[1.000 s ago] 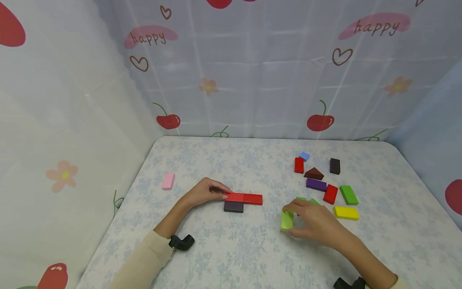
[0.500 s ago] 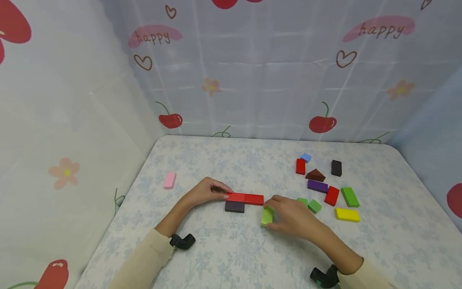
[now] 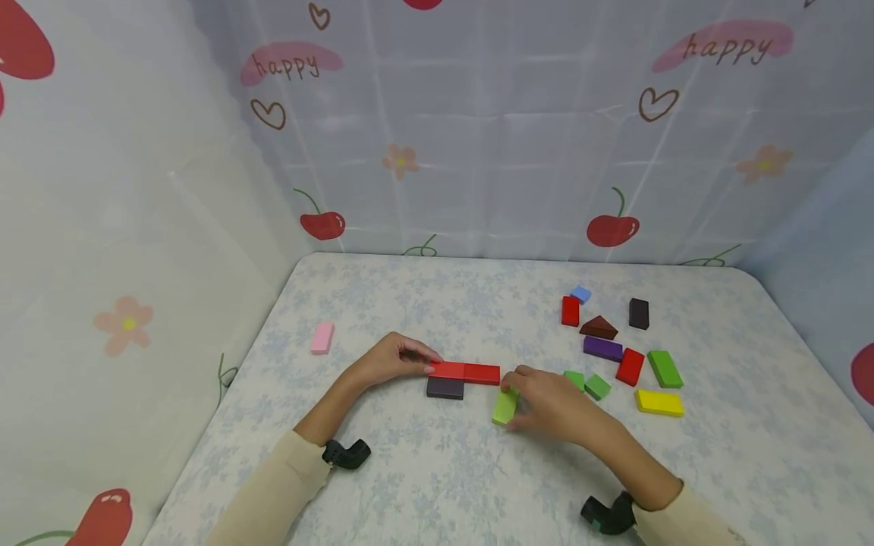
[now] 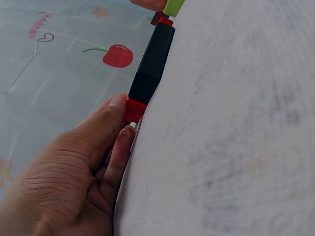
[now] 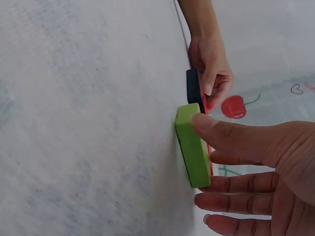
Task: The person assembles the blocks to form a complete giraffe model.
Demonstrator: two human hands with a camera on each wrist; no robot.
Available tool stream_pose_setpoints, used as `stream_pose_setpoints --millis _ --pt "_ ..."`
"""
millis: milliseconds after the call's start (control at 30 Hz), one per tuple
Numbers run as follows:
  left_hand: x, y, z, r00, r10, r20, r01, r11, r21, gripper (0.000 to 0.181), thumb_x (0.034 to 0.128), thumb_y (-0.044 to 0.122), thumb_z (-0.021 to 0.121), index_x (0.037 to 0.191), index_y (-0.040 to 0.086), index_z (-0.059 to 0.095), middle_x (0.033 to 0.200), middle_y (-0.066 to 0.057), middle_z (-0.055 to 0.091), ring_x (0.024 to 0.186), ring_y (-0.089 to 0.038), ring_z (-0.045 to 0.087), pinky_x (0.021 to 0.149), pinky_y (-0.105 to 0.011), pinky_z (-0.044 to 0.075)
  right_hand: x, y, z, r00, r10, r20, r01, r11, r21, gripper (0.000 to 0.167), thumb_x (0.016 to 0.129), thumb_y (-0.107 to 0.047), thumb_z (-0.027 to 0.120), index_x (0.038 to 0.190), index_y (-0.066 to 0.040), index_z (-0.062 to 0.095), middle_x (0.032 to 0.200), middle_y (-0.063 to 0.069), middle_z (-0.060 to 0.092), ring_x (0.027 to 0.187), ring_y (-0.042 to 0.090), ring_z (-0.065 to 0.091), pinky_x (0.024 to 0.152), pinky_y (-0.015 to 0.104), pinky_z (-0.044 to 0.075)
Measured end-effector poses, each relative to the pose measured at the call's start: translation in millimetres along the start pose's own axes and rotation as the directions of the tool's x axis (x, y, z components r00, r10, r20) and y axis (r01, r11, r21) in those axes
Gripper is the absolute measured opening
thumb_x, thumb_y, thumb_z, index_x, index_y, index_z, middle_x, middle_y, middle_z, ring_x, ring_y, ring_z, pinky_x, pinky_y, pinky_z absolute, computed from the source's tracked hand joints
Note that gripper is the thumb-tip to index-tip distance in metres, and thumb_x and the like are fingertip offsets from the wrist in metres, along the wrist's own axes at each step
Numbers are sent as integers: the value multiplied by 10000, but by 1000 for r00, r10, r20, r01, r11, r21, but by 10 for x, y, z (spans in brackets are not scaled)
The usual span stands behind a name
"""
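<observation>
Pinching, with the right hand (image 3: 556, 406), a lime-green rectangular block (image 3: 505, 407) between thumb and fingers, on the side facing the left hand (image 3: 389, 358). Gripping, with that left hand, the near end of a bright red rectangular block (image 3: 447, 370), narrowly, thumb opposite fingers. Seeing, between both hands, a second red rectangular block (image 3: 482, 374) set end to end with the gripped one, plus a black rectangular block (image 3: 445, 388) along the nearer long side of the first. Holding the lime-green piece just beside the free end of the red row; unable to tell about contact there. Finding, well left of the left hand, a pale pink rectangular block (image 3: 322, 338) on the floral-patterned desk (image 3: 410, 485). Showing, just beyond the right hand, two small green blocks (image 3: 597, 387), then, farther off, a purple rectangular block (image 3: 602, 348) near a brown triangular block (image 3: 598, 327). Showing also, to the right of the right hand, a yellow rectangular block (image 3: 658, 403) near a larger green rectangular block (image 3: 665, 369).
</observation>
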State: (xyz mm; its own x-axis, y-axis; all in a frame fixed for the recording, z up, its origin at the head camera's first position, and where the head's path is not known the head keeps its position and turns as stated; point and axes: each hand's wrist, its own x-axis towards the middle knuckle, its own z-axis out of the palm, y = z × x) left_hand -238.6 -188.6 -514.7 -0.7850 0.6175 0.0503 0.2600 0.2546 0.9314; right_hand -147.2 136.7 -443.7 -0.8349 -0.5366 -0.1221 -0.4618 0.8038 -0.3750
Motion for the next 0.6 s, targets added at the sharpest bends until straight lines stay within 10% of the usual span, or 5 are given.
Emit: stream_pose_setpoints --millis 333,600 --pt "-28 71 13 1000 -28 0 28 1000 -2 235 887 34 783 1121 37 786 1097 -67 761 859 -150 715 743 -273 551 -14 123 -70 988 -152 15 151 986 75 209 816 -160 871 928 -173 696 798 -108 598 747 85 531 701 271 497" --pt "-10 36 13 1000 -22 -1 22 1000 -8 234 879 99 807 1112 114 802 1091 -34 764 848 -147 706 745 -281 551 48 95 57 992 -123 -24 125 986 113 198 845 -196 850 874 -180 655 672 -121 497 636 58 461 599 230 427"
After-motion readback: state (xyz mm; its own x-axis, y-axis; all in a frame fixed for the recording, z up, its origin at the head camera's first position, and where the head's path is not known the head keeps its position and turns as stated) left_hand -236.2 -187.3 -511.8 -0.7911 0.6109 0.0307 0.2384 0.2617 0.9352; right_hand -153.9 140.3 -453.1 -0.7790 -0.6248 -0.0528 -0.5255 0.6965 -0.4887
